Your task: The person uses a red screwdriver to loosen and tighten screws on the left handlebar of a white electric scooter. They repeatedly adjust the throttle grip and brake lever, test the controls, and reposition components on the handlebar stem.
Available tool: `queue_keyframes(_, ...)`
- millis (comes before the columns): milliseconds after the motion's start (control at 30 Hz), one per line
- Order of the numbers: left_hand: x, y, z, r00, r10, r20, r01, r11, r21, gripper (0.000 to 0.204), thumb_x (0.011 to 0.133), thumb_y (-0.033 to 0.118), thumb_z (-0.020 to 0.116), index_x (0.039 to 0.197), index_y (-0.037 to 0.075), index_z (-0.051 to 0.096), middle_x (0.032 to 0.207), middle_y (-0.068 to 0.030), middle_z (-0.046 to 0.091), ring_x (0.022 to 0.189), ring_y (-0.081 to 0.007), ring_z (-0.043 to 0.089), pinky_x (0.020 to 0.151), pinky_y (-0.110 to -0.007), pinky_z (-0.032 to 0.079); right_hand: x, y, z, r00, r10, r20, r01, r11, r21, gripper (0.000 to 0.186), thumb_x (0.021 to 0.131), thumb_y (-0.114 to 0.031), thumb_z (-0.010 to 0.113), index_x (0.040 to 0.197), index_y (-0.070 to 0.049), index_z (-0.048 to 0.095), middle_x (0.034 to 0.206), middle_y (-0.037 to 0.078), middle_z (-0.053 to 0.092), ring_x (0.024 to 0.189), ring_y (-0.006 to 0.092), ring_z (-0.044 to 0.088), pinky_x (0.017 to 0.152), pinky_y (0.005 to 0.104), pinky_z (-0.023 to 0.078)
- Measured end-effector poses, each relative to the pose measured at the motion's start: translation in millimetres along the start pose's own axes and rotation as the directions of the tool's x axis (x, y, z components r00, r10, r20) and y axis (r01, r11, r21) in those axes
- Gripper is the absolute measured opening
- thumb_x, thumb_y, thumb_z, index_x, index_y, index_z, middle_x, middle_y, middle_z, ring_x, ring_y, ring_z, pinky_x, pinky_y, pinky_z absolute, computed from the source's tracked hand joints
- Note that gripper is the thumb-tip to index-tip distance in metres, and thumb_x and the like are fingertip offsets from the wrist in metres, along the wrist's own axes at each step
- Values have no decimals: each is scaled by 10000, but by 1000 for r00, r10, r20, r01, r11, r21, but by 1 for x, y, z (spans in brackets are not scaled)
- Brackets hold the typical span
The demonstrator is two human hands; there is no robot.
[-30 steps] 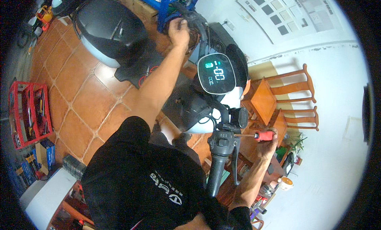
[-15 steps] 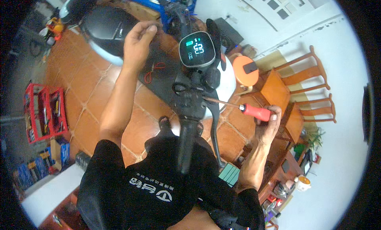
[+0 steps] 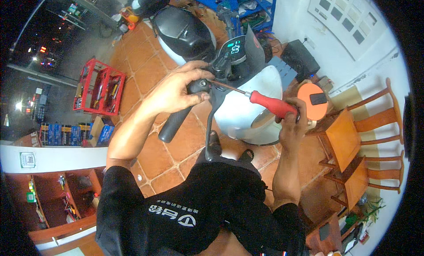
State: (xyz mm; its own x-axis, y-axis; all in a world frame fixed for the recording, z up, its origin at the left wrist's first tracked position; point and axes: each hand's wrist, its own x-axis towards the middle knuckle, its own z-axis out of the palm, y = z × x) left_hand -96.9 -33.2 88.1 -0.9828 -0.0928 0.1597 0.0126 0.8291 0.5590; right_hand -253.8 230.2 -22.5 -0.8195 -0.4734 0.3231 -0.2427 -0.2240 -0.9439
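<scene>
The handlebar (image 3: 174, 124) of a white electric scooter (image 3: 240, 99) is in front of me, with a black grip and a curved black brake lever (image 3: 208, 132). My left hand (image 3: 179, 89) is closed round the black switch housing (image 3: 199, 85) at the inner end of the grip, thumb below and fingers above. In my right hand (image 3: 293, 123) is a screwdriver (image 3: 270, 103), held by the end of its red handle. Its thin shaft points left, and the tip meets the housing beside my left fingers. Beyond it glows the scooter's display (image 3: 234, 48).
A second scooter with a black seat (image 3: 185, 32) stands ahead. To the left is a red tool rack (image 3: 100, 87) on the tiled floor. An orange round stool (image 3: 311, 99) and wooden chairs (image 3: 349, 139) stand at the right. A blue shelf frame (image 3: 260, 10) is at the back.
My left hand has come down from the air onto the switch housing. The handlebar has turned, and my view has shifted left. The screwdriver stays in my right hand, its tip against the housing.
</scene>
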Motion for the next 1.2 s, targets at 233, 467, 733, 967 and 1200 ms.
queue_keyframes(233, 18, 16, 10, 998, -61, -15, 62, 981, 184, 328, 703, 129, 687, 1004, 26, 605, 1112, -181, 560, 1022, -342, 561, 892, -402, 447, 8, 0, 7, 959, -263, -108, 274, 957, 92, 240, 905, -225, 518, 1043, -30, 544, 909, 80, 578, 807, 169, 546, 740, 289, 436)
queue_keyframes(467, 32, 29, 1, 980, -159, 118, 99, 907, 408, 261, 712, 207, 635, 892, 19, 617, 933, -179, 587, 891, -371, 593, 771, -456, 490, -4, 29, -13, 970, -238, -48, 215, 934, -286, 330, 913, -299, 506, 1072, -19, 577, 979, 112, 620, 861, 258, 582, 767, 365, 480)
queue_keyframes(733, 32, 38, 4, 962, -208, 174, 69, 810, 582, 240, 729, 213, 604, 843, 3, 633, 921, -186, 597, 788, -378, 625, 701, -462, 526, -5, 29, -10, 995, 53, -88, -78, 945, -317, 438, 915, -394, 425, 965, 2, 607, 833, 131, 605, 771, 251, 598, 684, 343, 481)
queue_keyframes(967, 34, 42, 4, 964, -205, 166, 73, 811, 581, 253, 718, 217, 625, 840, -4, 638, 929, -184, 597, 789, -377, 630, 701, -461, 530, 5, 34, -11, 999, -24, 32, 26, 998, -59, 385, 920, -232, 404, 1172, 54, 463, 912, 102, 542, 709, 167, 541, 641, 262, 457)
queue_keyframes(1200, 39, 43, 6, 951, -242, 195, 74, 786, 614, 254, 709, 215, 632, 833, -6, 639, 932, -193, 593, 802, -381, 630, 700, -463, 529, 3, 31, -7, 911, -407, -68, 354, 855, -380, 396, 886, -285, 458, 1076, 52, 540, 850, 167, 600, 726, 268, 581, 689, 355, 486)
